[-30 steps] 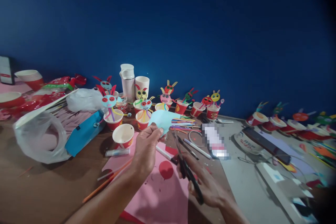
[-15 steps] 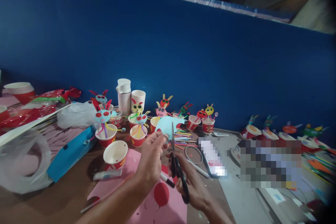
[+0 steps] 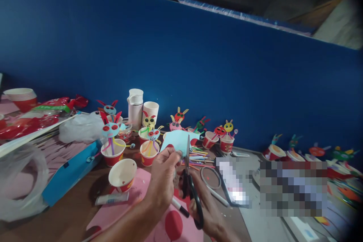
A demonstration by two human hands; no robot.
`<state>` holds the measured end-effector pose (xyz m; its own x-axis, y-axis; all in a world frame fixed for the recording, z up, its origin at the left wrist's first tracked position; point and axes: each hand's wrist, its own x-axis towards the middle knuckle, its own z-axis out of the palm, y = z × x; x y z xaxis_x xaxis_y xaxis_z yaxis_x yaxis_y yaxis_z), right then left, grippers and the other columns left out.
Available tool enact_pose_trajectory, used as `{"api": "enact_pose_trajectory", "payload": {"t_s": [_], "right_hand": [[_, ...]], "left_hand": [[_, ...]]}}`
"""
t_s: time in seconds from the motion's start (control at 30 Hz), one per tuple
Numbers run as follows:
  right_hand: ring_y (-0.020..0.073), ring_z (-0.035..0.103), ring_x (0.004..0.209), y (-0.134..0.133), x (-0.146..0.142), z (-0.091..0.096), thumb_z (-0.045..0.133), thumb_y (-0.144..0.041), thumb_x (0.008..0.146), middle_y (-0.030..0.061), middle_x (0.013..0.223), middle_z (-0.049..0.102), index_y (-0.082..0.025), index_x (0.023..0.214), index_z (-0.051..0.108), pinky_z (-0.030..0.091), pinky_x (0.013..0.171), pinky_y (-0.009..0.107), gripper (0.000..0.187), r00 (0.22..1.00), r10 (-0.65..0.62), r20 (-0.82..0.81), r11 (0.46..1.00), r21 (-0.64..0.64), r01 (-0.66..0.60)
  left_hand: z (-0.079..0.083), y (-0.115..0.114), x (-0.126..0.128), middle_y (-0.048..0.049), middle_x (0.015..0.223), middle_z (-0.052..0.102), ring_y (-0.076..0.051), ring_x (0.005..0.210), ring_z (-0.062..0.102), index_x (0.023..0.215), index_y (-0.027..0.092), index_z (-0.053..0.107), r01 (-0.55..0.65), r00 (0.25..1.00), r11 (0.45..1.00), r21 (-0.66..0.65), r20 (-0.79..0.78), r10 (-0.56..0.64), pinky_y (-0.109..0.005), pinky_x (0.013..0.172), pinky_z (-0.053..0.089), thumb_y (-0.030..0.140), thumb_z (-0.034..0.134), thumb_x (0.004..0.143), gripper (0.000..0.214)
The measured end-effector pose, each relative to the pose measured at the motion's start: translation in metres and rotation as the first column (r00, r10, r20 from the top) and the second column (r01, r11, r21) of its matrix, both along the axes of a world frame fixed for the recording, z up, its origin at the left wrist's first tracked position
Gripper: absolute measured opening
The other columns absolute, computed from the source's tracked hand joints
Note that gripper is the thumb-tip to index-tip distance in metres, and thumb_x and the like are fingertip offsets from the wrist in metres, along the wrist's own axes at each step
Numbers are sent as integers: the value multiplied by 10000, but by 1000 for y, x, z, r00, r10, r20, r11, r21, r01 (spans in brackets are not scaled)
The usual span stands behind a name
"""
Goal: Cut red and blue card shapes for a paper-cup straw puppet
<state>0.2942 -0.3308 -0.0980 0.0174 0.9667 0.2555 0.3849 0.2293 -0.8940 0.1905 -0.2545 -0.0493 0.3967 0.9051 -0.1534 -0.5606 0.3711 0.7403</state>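
Light blue paper [image 3: 176, 140] is pinched between the thumb and fingers of my left hand [image 3: 165, 168]. Black-handled scissors [image 3: 194, 196] sit in my right hand [image 3: 205, 204], with fingers through the handles and the blades pointing up at the paper. The blades look nearly closed and overlap the paper's right part; whether they are cutting I cannot tell. Below my hands lies a pink sheet [image 3: 136, 193] with red round shapes. A black-capped marker [image 3: 180, 207] rests on it, partly behind my left wrist.
An uncovered paper cup [image 3: 122, 176] stands left of my hands. Several cups with paper animal faces, such as one blue face [image 3: 110, 130], line the back. A white flask [image 3: 135, 107] stands by the blue wall [image 3: 181, 53]. Coloured sticks [image 3: 200, 155] and a grey ring [image 3: 210, 177] lie right.
The blue paper has turned in my left hand and now shows a broader, flatter face. The scissors stay upright beside it. The whole view has shifted slightly.
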Motion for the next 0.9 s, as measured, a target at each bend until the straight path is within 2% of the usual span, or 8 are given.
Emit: {"api": "enact_pose_trajectory", "payload": {"t_s": [0.17, 0.33, 0.7, 0.9], "right_hand": [[204, 529, 833, -1, 2, -7, 468, -302, 737, 49, 968, 542, -234, 1168, 403, 436, 737, 308, 441, 1000, -13, 7, 1000, -28, 13], [211, 530, 849, 1, 3, -11, 462, -282, 730, 54, 983, 543, -234, 1195, 392, 440, 752, 313, 473, 998, -38, 43, 999, -15, 38], [189, 532, 741, 2, -3, -7, 476, -410, 760, 35, 871, 550, -245, 1195, 400, 454, 675, 299, 471, 999, -34, -15, 999, 16, 34], [193, 545, 721, 3, -5, -4, 500, -404, 733, 40, 843, 561, -232, 1125, 462, 463, 651, 294, 430, 996, -74, -41, 997, 1, 74]], "left_hand": [[-1, 0, 1, 68, 497, 435, -54, 402, 417, 648, 181, 439, 8, 1000, 1000, -3, 25, -8, -182, 427, 356, 244, 592, 658, 167], [-3, -1, 2, 60, 510, 470, -55, 428, 446, 651, 178, 448, -7, 1000, 1000, 19, 27, 7, -164, 433, 351, 244, 587, 673, 156], [-3, 0, 2, 60, 509, 444, -52, 421, 429, 647, 176, 444, -2, 999, 1000, 11, 38, 1, -167, 430, 351, 225, 570, 684, 141], [-1, 0, 1, 69, 485, 409, -40, 402, 382, 623, 168, 431, 5, 1000, 1000, 3, 14, -5, -155, 408, 327, 221, 575, 672, 161]]}}
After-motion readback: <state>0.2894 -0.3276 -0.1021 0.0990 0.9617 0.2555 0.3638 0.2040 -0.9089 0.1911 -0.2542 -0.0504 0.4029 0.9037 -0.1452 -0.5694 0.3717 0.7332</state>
